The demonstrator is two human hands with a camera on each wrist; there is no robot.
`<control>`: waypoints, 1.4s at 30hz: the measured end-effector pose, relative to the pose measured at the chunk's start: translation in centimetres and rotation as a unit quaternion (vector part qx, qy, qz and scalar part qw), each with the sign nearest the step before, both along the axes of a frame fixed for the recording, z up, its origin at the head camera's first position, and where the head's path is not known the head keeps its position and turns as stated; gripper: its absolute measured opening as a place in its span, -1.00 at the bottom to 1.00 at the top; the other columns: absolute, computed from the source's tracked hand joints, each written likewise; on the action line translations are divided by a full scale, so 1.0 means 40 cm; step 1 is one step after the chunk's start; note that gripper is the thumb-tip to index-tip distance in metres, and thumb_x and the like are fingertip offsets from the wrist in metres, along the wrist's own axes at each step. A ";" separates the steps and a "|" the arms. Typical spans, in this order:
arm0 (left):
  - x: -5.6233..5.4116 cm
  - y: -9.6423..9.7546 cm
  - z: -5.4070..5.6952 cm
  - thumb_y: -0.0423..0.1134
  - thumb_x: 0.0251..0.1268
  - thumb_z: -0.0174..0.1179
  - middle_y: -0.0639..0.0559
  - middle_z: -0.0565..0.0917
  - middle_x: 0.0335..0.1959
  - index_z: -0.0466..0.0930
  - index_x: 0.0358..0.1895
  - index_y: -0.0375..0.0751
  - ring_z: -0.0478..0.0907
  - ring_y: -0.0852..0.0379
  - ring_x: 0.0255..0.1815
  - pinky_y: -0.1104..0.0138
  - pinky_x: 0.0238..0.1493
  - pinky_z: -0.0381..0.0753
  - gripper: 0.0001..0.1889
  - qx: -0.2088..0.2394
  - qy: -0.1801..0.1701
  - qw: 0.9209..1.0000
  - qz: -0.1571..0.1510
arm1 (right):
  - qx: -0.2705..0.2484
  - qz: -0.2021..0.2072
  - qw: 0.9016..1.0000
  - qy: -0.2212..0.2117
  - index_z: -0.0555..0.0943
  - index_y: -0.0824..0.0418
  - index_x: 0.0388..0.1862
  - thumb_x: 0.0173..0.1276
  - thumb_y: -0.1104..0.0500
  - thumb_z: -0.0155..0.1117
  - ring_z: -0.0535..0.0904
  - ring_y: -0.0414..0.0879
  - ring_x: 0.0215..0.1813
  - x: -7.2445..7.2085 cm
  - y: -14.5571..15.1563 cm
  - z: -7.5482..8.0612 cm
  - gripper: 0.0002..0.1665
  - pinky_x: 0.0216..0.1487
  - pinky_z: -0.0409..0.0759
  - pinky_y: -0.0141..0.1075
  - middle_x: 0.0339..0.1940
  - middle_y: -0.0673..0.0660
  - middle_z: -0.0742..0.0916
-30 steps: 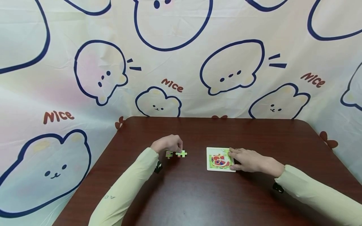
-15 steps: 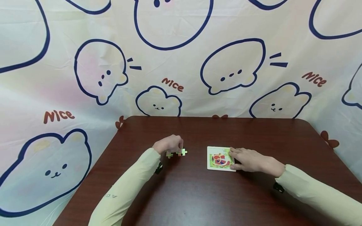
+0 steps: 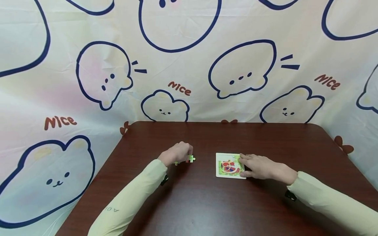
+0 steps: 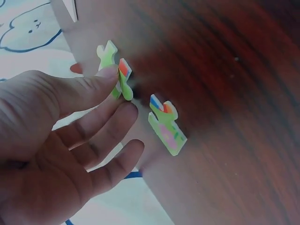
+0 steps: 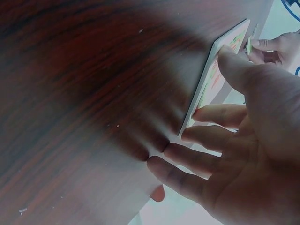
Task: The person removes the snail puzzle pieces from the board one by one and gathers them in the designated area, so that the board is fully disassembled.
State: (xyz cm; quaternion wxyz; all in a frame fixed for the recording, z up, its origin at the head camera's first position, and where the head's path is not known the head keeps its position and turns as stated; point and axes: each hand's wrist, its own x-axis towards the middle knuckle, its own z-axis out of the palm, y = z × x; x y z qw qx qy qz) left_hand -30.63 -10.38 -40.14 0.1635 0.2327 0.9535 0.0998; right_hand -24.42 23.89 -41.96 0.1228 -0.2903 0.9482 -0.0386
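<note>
My left hand pinches a green jigsaw piece with a bit of orange between thumb and forefinger, its other fingers loosely bent. In the left wrist view, the piece stands tilted near the table surface. A second green piece, with pink, blue and orange marks, lies flat on the table close by; in the head view it is mostly hidden under the hand. To the right, my right hand rests with extended fingers on the right edge of a white-framed puzzle board, which bears a red and purple picture on green.
The dark brown wooden table has its far edge against a cloth backdrop printed with bear outlines. A strip of table separates the pieces from the puzzle board.
My left hand has shifted slightly right over the pieces, covering more of the loose one, and the pinched piece has tilted. The right hand and the board stay in place.
</note>
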 end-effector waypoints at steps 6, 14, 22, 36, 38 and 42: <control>0.008 -0.006 -0.005 -0.32 0.30 0.26 0.11 0.65 -0.47 0.70 -0.31 -0.12 0.49 0.18 -0.48 0.35 -0.39 0.49 -0.95 0.013 0.009 1.000 -0.016 | -0.001 -0.002 1.000 -0.004 0.37 0.28 0.42 0.36 -0.22 0.23 0.32 0.31 0.45 0.002 -0.002 0.001 -0.16 0.30 0.39 0.19 0.50 0.34 0.35; 0.003 -0.018 0.000 -0.33 0.29 0.28 0.02 0.67 -0.24 0.68 -0.08 -0.13 0.54 0.14 -0.34 0.32 -0.29 0.57 -0.83 0.023 -0.027 0.999 -0.004 | 0.001 -0.001 1.000 -0.002 0.37 0.27 0.43 0.35 -0.22 0.23 0.32 0.31 0.45 0.002 -0.002 -0.001 -0.15 0.30 0.38 0.19 0.50 0.33 0.35; -0.002 -0.017 0.020 -0.26 0.40 0.18 -0.01 0.67 -0.13 0.65 0.01 -0.16 0.56 0.14 -0.35 0.33 -0.31 0.57 -0.80 0.067 -0.023 0.997 0.004 | -0.005 -0.001 1.000 -0.007 0.36 0.29 0.43 0.36 -0.21 0.24 0.32 0.32 0.45 0.006 -0.002 0.001 -0.15 0.31 0.37 0.20 0.50 0.33 0.36; 0.014 0.102 0.027 -0.16 0.40 0.20 0.11 0.64 -0.26 0.67 -0.06 -0.05 0.52 0.18 -0.36 0.39 -0.31 0.54 -0.84 0.079 0.010 0.996 -0.042 | -0.020 0.007 1.000 0.014 0.39 0.26 0.41 0.32 -0.24 0.26 0.43 0.24 0.39 0.001 0.006 -0.008 -0.15 0.20 0.49 0.14 0.49 0.33 0.37; 0.015 0.127 0.025 -0.14 0.40 0.20 0.12 0.63 -0.27 0.66 -0.05 -0.03 0.52 0.18 -0.34 0.40 -0.30 0.53 -0.84 0.076 0.008 0.996 -0.046 | -0.023 0.008 0.999 0.022 0.39 0.26 0.41 0.31 -0.24 0.27 0.46 0.23 0.36 0.002 0.008 -0.010 -0.14 0.18 0.51 0.12 0.47 0.34 0.39; 0.020 0.177 0.021 -0.10 0.39 0.21 0.12 0.63 -0.29 0.66 -0.06 0.00 0.51 0.18 -0.34 0.41 -0.31 0.50 -0.83 0.071 0.008 0.996 -0.057 | -0.022 0.007 0.999 0.036 0.42 0.29 0.38 0.30 -0.25 0.29 0.48 0.23 0.35 0.002 0.008 -0.014 -0.14 0.18 0.52 0.12 0.43 0.35 0.45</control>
